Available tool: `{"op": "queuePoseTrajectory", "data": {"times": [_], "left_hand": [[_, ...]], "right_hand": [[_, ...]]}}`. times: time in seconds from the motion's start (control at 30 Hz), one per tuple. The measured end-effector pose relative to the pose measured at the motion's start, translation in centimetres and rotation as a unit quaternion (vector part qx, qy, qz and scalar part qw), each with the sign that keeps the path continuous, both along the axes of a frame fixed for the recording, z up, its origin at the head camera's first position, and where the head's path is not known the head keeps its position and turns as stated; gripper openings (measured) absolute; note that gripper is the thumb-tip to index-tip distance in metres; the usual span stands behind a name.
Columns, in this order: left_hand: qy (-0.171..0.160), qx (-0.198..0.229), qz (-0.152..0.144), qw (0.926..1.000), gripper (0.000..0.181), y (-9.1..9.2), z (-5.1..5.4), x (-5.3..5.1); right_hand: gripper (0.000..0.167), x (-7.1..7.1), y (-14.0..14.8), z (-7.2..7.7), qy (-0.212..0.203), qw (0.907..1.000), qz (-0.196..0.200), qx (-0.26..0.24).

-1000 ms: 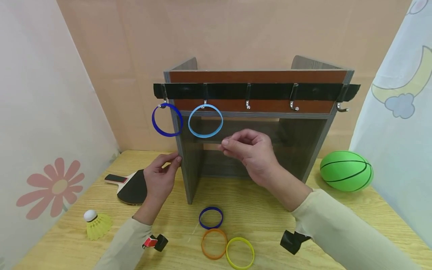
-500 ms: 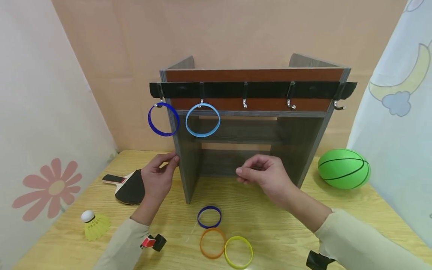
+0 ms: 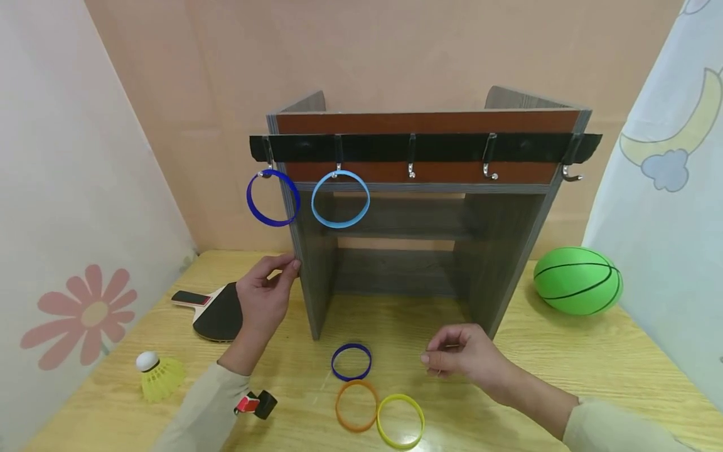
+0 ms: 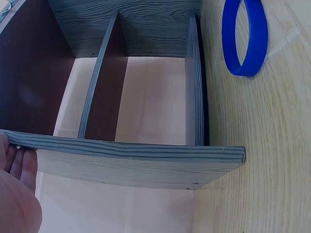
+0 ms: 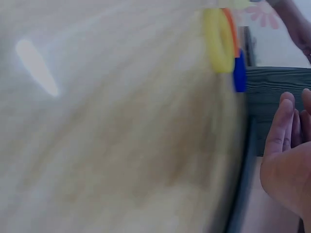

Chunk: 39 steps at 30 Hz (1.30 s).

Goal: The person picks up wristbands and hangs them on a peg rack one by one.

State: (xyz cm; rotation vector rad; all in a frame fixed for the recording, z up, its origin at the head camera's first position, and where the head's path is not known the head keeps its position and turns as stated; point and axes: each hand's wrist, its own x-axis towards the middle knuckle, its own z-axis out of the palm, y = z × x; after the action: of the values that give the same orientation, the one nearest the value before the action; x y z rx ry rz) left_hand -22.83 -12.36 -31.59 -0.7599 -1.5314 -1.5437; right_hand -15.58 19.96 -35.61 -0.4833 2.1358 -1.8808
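Note:
My left hand (image 3: 264, 301) grips the front edge of the shelf's left side panel (image 3: 312, 276); in the left wrist view its fingers lie against that panel (image 4: 121, 151). A dark blue ring (image 3: 272, 222) hangs on the leftmost hook and a light blue ring (image 3: 341, 225) on the one beside it. Low over the table, my right hand (image 3: 474, 359) holds nothing, its fingers loosely bent. Left of it on the tabletop lie another dark blue ring (image 3: 351, 379), an orange ring (image 3: 338, 407) and a yellow ring (image 3: 422, 419).
Three hooks to the right on the black strip (image 3: 373, 148) carry no rings. A green ball (image 3: 577, 280) sits right of the shelf. At the left are a black paddle (image 3: 219, 315) and a yellow shuttlecock (image 3: 161, 378).
My right hand has moved down and to the right, from near the light blue ring to low over the table. My left hand has stayed on the panel.

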Motion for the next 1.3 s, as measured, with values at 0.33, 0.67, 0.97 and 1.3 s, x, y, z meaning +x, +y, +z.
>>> {"op": "queuePoseTrajectory", "data": {"times": [0.33, 0.67, 0.97, 1.3], "left_hand": [[-0.007, 0.012, -0.004, 0.9999, 0.013, -0.5, -1.6, -1.8], [0.005, 0.011, 0.005, 0.9999, 0.015, -0.6, -1.8, -1.9], [0.0, 0.01, 0.014, 0.9999, 0.01, -0.3, -1.5, -1.7], [-0.003, 0.008, 0.014, 0.9999, 0.011, -0.3, -1.3, -1.3]], "right_hand": [[0.027, 1.2, 0.1, -3.0, -0.03, 0.9975, 0.057, 0.029], [0.026, 1.1, -0.7, -3.7, -0.035, 0.9939, 0.03, 0.1], [0.017, 0.6, -1.2, -4.1, -0.012, 0.9928, 0.025, 0.117], [0.015, 0.7, -1.4, -4.2, 0.028, 0.9898, 0.035, 0.135]]}}
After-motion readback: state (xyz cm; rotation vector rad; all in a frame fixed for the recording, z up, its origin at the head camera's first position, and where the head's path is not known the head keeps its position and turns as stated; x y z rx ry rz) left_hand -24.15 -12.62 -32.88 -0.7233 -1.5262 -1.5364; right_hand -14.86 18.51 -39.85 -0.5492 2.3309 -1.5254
